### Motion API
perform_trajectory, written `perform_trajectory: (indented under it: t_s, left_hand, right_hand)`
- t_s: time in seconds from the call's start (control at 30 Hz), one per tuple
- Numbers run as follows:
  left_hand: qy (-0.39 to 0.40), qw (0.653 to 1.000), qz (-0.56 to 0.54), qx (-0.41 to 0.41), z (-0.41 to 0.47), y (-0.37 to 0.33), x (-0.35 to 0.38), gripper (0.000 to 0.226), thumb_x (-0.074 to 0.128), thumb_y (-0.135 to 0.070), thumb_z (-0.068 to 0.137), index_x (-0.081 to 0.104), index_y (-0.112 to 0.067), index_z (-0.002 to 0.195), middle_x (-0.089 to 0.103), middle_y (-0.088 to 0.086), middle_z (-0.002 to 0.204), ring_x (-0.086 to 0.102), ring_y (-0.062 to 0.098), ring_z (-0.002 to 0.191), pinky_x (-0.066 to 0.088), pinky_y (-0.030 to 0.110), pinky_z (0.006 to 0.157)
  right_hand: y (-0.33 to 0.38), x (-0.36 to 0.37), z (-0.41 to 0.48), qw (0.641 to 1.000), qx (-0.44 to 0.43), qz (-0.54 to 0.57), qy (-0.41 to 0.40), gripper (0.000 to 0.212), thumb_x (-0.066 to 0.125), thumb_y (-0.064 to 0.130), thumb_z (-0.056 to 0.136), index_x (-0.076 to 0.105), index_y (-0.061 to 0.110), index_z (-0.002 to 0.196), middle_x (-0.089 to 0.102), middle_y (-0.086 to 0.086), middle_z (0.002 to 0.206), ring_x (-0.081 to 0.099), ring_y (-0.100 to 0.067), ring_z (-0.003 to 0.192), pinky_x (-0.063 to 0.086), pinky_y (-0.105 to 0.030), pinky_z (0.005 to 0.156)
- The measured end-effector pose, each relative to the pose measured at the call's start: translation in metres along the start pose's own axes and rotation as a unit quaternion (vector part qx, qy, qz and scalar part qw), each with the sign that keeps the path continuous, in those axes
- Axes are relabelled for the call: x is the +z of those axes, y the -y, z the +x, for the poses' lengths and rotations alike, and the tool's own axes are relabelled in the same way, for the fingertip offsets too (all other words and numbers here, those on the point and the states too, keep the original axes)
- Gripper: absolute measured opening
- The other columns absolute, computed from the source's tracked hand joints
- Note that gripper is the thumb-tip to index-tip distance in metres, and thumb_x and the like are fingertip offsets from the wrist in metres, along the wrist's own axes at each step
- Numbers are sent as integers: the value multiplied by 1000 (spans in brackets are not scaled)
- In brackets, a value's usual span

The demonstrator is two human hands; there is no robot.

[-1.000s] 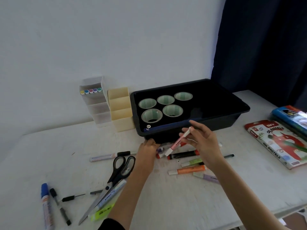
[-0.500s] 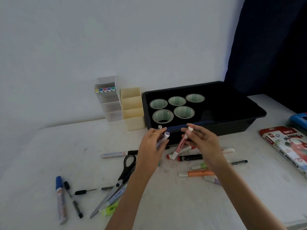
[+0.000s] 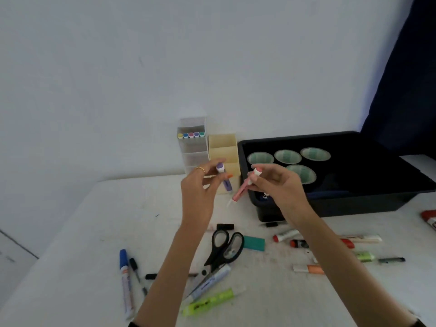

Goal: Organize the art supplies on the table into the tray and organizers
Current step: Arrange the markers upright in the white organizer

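By organizers (image 3: 223,148) now: L hand (image 3: 200,187), purple marker (image 3: 227,184); R hand (image 3: 278,185), pink marker (image 3: 241,191)

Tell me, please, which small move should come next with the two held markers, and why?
Probably the left hand should slot its purple marker into the back compartment of the clear organizer: five pastel-capped markers stand there, and the hand is near it. The pink marker in the right hand could follow.
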State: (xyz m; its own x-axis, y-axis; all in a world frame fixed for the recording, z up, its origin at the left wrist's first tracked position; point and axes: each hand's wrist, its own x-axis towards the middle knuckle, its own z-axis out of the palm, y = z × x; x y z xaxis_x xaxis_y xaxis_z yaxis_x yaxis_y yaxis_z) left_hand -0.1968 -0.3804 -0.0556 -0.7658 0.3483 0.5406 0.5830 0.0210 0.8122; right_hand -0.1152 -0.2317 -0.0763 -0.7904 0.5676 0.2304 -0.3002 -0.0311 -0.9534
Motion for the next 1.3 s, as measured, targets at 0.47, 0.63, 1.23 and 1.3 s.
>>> perform_trajectory:
  t_s: [0.47, 0.63, 1.23, 1.3]
  left_hand:
    - [-101, 994, 8, 30, 65, 44, -48, 21, 75, -6, 77, 72, -12, 97, 72, 0, 89, 66, 4, 81, 51, 12, 77]
    - [-83, 995, 35, 41, 82, 66, -49, 23, 74, -8, 78, 73, -10, 101, 73, 2, 92, 67, 8, 84, 48, 8, 80]
    - [-49, 996, 65, 21, 114, 99, -43, 28, 73, -6, 77, 70, -8, 105, 71, 7, 98, 62, 9, 82, 39, -4, 77]
    - [-44, 996, 72, 19, 115, 101, -41, 27, 72, -5, 78, 70, -6, 105, 71, 9, 99, 62, 11, 83, 39, -5, 77]
  right_hand:
    - [9, 85, 68, 968, -156, -194, -29, 15, 76, 3, 74, 71, 12, 85, 73, 1, 82, 70, -9, 79, 55, -22, 80]
    - [-14, 100, 93, 944, -188, -271, -27, 19, 71, -4, 77, 73, 10, 89, 70, 4, 85, 66, -3, 80, 50, -10, 79]
    - [-52, 122, 150, 682, -160, -711, 63, 22, 53, 17, 94, 65, 20, 111, 64, -3, 106, 48, -19, 101, 38, -29, 81]
    - [-50, 130, 154, 617, -168, -765, 78, 19, 54, 18, 93, 64, 21, 110, 65, -1, 104, 48, -18, 100, 37, -30, 84]
